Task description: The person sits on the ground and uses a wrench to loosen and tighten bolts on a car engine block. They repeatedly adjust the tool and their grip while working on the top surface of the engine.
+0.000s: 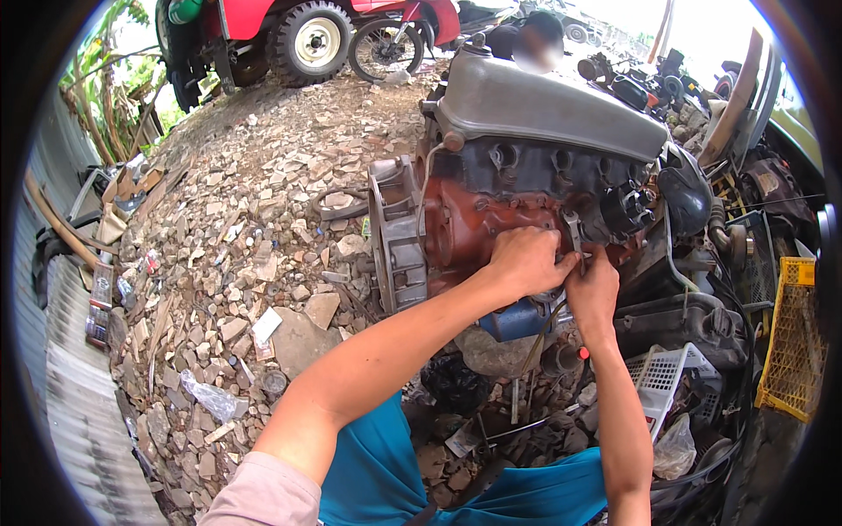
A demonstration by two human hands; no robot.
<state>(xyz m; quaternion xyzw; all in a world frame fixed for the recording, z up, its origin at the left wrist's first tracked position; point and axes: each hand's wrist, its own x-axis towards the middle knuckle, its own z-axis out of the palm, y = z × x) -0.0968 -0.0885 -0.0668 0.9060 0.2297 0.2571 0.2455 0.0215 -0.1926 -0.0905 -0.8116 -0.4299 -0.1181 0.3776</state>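
Note:
An engine with a grey valve cover [553,96] and a rust-red block [460,219] stands before me. My left hand [526,256] is closed against the block's side, fingertips curled; what they grip is hidden. My right hand [592,287], just right of it, has its fingers closed on a narrow grey metal piece [572,226], possibly a tool. A black cylindrical component [624,210] sits above my right hand. Beneath my hands are a blue part [509,320] and a red-tipped cylinder [561,358]. A flanged metal housing [395,228] forms the engine's left end.
Rubble [246,219] covers the ground leftward, beside corrugated sheets [74,368]. A red vehicle [246,17] and loose wheel [386,53] stand behind. A yellow crate [785,333], white basket [658,386] and black parts crowd the right. Another person [504,44], partly hidden, is behind the engine.

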